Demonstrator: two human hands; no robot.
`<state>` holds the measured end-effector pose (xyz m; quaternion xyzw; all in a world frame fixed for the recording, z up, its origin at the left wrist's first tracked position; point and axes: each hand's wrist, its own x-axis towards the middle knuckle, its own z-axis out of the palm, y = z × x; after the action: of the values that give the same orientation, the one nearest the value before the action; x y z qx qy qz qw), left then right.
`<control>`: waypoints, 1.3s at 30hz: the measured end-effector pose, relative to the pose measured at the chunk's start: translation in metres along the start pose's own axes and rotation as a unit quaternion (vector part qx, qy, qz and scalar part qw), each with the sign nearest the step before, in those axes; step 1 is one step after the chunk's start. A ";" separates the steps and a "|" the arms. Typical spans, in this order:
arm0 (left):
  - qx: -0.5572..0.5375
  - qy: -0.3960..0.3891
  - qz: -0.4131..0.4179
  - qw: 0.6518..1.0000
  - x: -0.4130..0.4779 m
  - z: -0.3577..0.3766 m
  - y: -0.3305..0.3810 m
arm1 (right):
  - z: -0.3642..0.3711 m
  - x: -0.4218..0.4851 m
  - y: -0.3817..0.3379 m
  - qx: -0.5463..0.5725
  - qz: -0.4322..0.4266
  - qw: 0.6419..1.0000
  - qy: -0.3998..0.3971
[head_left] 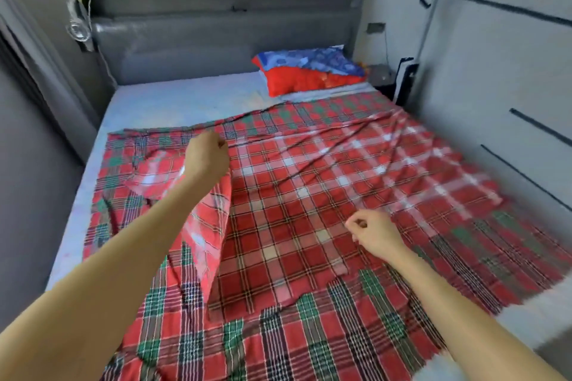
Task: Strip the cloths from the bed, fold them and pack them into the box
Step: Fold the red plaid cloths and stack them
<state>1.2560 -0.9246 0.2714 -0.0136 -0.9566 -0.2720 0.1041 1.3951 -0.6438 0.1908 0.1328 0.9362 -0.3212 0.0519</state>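
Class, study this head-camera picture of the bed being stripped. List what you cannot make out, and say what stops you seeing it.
Box: nowhere in the head view, outside the frame.
Right hand: blur hides whether its grip pinches the top cloth.
Bottom cloth: near end cut off by the lower edge.
Bedside table: small and blurred, so what stands on it is unreadable.

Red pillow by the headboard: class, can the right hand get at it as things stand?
Probably not from here. The right hand is over the red-and-white plaid cloth; the red pillow lies far beyond it, though nothing blocks the way.
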 end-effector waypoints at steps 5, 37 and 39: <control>0.018 -0.023 -0.013 0.999 -0.031 0.069 0.091 | -0.082 -0.025 0.108 -0.004 0.013 1.000 0.026; -0.233 -0.041 0.083 0.968 0.022 0.539 0.747 | -0.403 0.155 0.674 0.086 0.215 0.972 0.036; -0.258 -0.072 0.023 0.963 0.008 0.586 0.737 | -0.401 0.186 0.705 0.102 0.237 0.966 0.034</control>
<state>1.1963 0.0097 0.1680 -0.0812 -0.8585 -0.5053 0.0339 1.4105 0.1776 0.0589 0.3663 0.8415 -0.3888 0.0807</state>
